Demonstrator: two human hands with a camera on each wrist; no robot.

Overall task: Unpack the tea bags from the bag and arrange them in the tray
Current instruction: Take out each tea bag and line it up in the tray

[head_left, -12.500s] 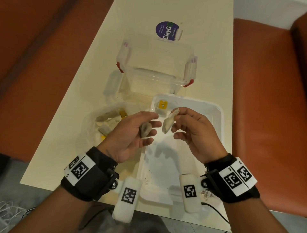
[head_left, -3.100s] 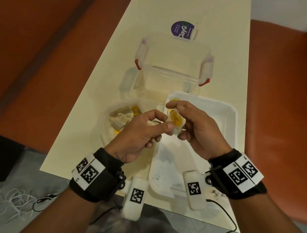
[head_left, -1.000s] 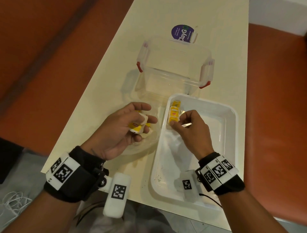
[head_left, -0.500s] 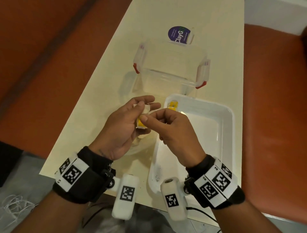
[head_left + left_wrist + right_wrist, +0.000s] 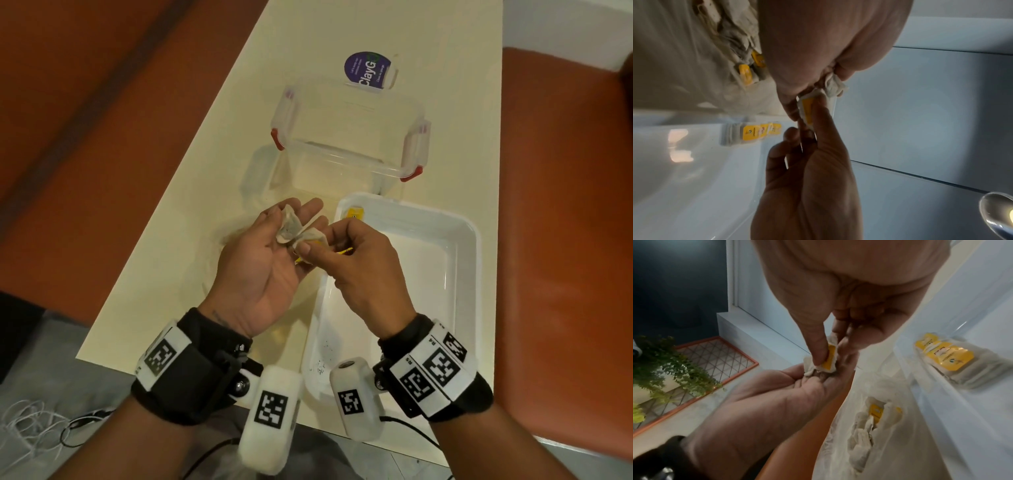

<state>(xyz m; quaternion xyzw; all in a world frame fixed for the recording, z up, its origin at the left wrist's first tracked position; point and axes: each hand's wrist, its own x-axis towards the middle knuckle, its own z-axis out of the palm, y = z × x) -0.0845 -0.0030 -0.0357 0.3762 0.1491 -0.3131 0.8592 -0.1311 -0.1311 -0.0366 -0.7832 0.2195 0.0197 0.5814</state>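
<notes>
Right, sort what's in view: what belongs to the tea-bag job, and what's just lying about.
Job:
- tea bags between both hands, left hand open beneath, right hand pinching one
- plastic bag with more tea bags
- white tray, stacked tea bags in its corner

Lying about:
- clear latch box
- purple-labelled pack

The tray (image 5: 459, 274) is plain glossy white, with a scatter of dark specks at its near end. The tea bags (image 5: 953, 363) stacked in its far corner are pale grey-beige paper with bright yellow tags bearing small dark print. The tea bag (image 5: 301, 236) held beside the tray is the same off-white with a yellow tag. Left of the tray, the bag (image 5: 898, 395) is translucent milky white. Beyond the tray, the clear container (image 5: 346, 137) has red clips and a purple round label (image 5: 366, 70) with white lettering. The table (image 5: 205, 192) is cream; the wrist bands (image 5: 181, 370) are black with black-and-white square-patterned markers.
</notes>
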